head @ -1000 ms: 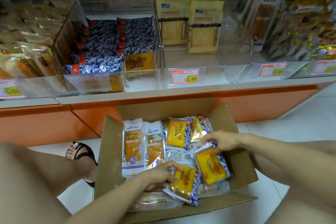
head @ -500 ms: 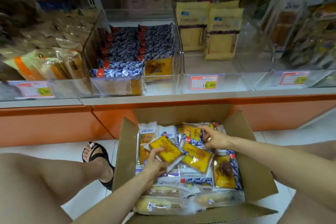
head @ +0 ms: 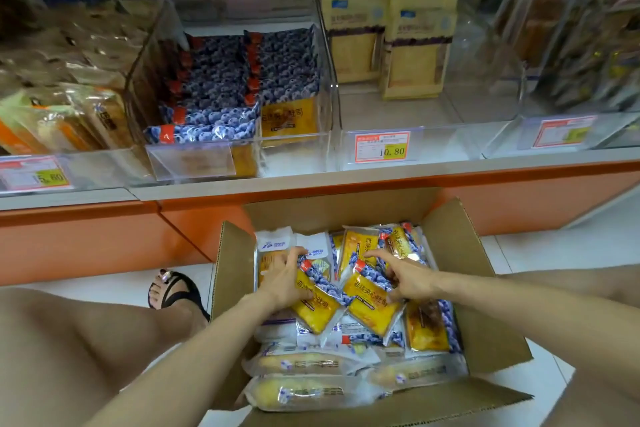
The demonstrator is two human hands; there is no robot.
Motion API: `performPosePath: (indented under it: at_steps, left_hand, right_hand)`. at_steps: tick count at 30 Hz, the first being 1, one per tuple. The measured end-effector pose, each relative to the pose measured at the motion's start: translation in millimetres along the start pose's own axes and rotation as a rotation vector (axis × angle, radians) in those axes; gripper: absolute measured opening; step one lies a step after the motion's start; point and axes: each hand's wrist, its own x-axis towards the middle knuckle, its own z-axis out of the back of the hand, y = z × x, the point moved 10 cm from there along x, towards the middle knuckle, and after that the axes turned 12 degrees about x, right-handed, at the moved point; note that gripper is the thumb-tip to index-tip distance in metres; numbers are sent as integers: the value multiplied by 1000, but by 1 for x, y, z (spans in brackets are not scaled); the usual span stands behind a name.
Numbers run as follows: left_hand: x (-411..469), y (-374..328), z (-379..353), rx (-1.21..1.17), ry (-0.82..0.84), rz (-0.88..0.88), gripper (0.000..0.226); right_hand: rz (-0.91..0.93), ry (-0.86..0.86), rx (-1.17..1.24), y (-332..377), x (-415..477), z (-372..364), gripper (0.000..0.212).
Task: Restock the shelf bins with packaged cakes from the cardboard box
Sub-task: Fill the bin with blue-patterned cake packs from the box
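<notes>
While both hands reach into the cardboard box [head: 485,322] on the floor, I log the following. Left hand [head: 282,282]: fingers curled over first cake packet [head: 317,310], yellow face up, blueberry-print edges. Right hand [head: 407,279]: thumb and fingers pinching second cake packet [head: 369,302], which touches the first. Both packets lie atop other loose packets in the box. Shelf bin [head: 298,156] above: matching blueberry packs [head: 214,97] standing in rows. Neighbouring bin: price tag [head: 382,147] reading 10.80.
</notes>
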Motion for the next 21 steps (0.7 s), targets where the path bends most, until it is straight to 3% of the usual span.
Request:
performPosePath:
  at_steps: [8,14,21]
  left_hand:
    - [1,1,-11,-122,8,-75,56]
    - [-7,-8,-10,-132,74,-182,46]
    - [-27,-14,18,-165,68,-240,45]
  right_hand:
    - [74,67,-24,1,-3,-18,46]
    - [41,160,148,16,-6,-23,46]
    - [-18,94,166,38,-20,1,44]
